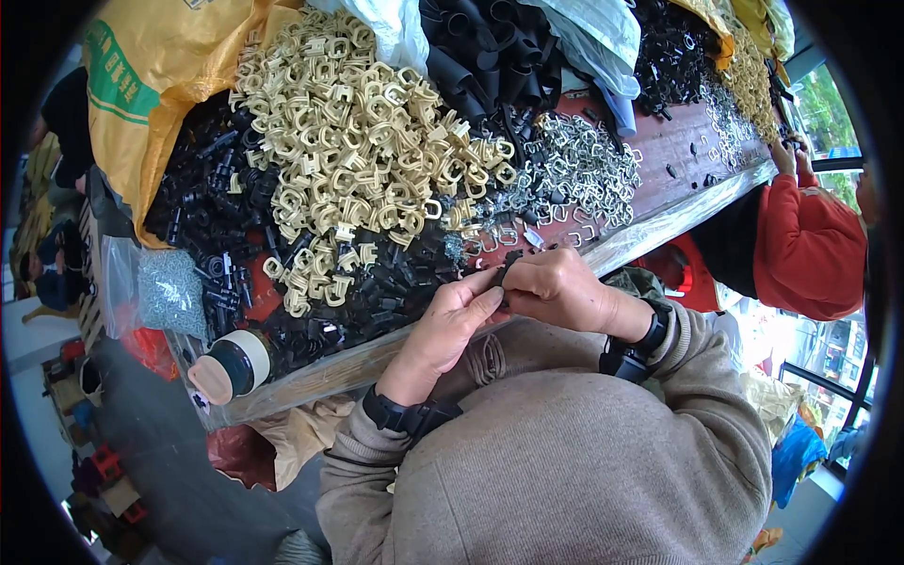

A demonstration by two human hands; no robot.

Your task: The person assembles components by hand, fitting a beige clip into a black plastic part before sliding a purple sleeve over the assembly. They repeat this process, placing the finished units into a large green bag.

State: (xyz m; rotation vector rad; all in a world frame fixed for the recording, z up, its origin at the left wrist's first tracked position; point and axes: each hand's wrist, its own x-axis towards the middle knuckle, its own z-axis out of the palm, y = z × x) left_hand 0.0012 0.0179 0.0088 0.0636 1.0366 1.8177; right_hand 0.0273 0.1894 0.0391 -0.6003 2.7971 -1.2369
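Note:
Close together at the table's near edge, my two hands meet over a small black plastic part (509, 267). My left hand (446, 326) pinches it between thumb and fingers. The curled fingers of my right hand (557, 291) grip it from the other side and cover most of it, so its exact kind is hidden. Just beyond lie silver metal U-shaped clips (584, 174) in a loose heap. Cream plastic ring-shaped pieces (348, 132) form a large pile to the left. Black plastic fittings (221, 179) spread around and below that pile.
Black tubes (480, 56) and yellow sacks (132, 104) stand at the back. A bag of small metal bits (172, 292) and a lidded jar (235, 364) sit at the left edge. Far right, a person in a red top (810, 240) works at the same table (659, 212).

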